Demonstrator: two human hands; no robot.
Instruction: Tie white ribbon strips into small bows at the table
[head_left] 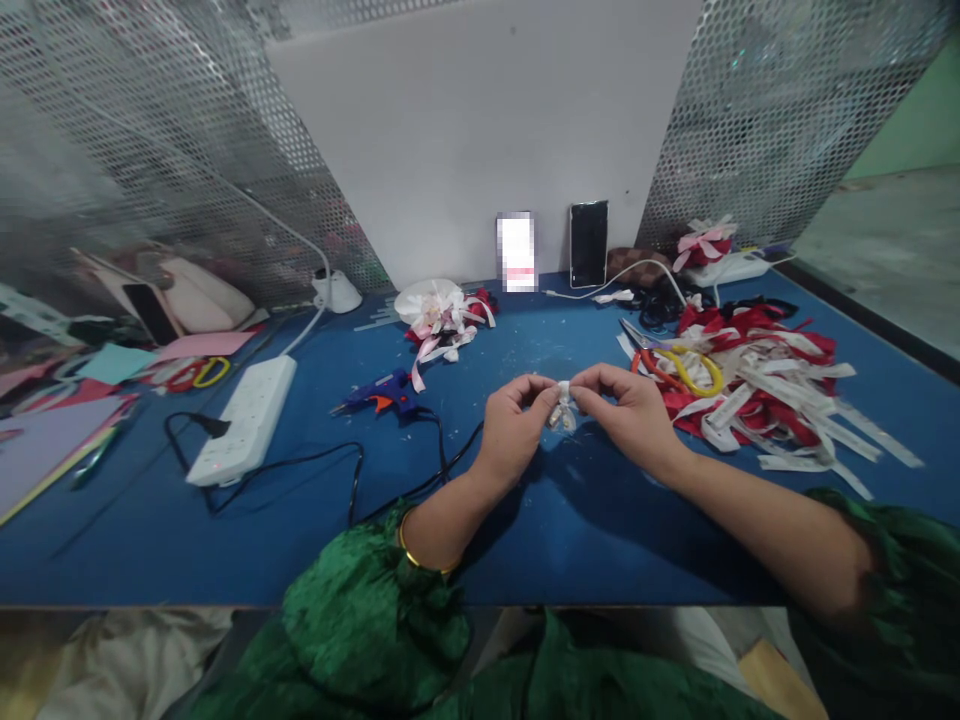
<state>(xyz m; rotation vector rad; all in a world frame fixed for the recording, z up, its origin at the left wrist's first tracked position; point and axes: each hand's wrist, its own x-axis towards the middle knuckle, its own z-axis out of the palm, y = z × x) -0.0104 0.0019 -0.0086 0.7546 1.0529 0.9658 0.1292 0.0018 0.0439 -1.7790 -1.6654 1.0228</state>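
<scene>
Between my two hands, just above the blue table, is a small white ribbon bow with a light, shiny lower part. My left hand pinches its left side between thumb and fingers. From the other side, my right hand pinches it in the same way, with the fingertips of both hands close together. A blue glue gun with an orange trigger lies to the left of my left hand. Right of my right hand lie scissors with yellow handles, beside a heap of red and white ribbon strips.
A white dish with ribbon bows stands at the back. Two phones lean against the white panel. A white power strip with black cords lies left; coloured paper covers the far left.
</scene>
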